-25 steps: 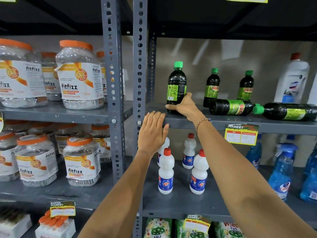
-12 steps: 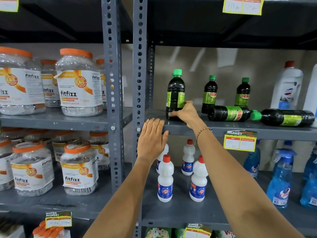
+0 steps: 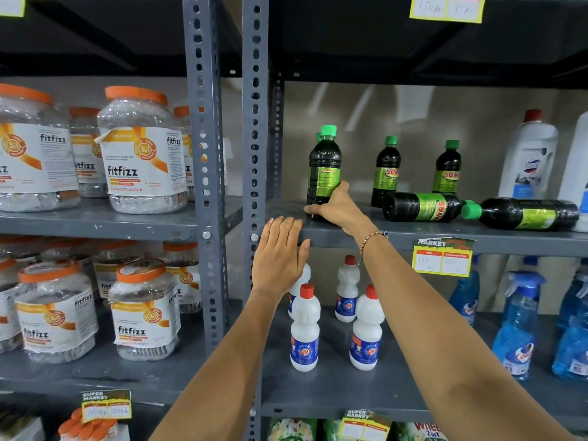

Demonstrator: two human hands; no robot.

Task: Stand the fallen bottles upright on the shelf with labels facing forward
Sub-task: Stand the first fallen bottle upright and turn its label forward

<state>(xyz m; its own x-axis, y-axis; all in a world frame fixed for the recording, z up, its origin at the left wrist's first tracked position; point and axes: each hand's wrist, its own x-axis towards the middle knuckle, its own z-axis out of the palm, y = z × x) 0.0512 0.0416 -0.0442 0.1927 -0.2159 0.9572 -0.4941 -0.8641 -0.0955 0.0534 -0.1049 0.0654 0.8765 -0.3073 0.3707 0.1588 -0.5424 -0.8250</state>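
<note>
Far left, the jars (image 3: 143,151) read "fitfizz", with "ORANGE FLAVOUR" along the bottom of the label. The left hand (image 3: 280,253) lies flat and open against the front edge of the shelf (image 3: 331,238), holding nothing. Just right of it, the right hand (image 3: 334,208) is wrapped round the base of the held bottle (image 3: 324,173), which stands upright at the shelf's left end; its green label looks turned partly sideways, so I judge the facing is not finished. Behind and to the right, two bottles (image 3: 386,171) stand upright with "SUN…" labels forward; the rest of the word is cut off by the curve. In front of them two fallen bottles (image 3: 423,207) lie on their sides, end to end: the nearer shows "SUN…" sideways, the farther mostly its back label. So roughly one bottle is nearly done and two are left. The shelf tag (image 3: 444,257) reads "SUPER MARKET"; its handwritten prices are too faint to trust. Below, the white bottles (image 3: 304,329) bear a blue label I cannot read surely.
</note>
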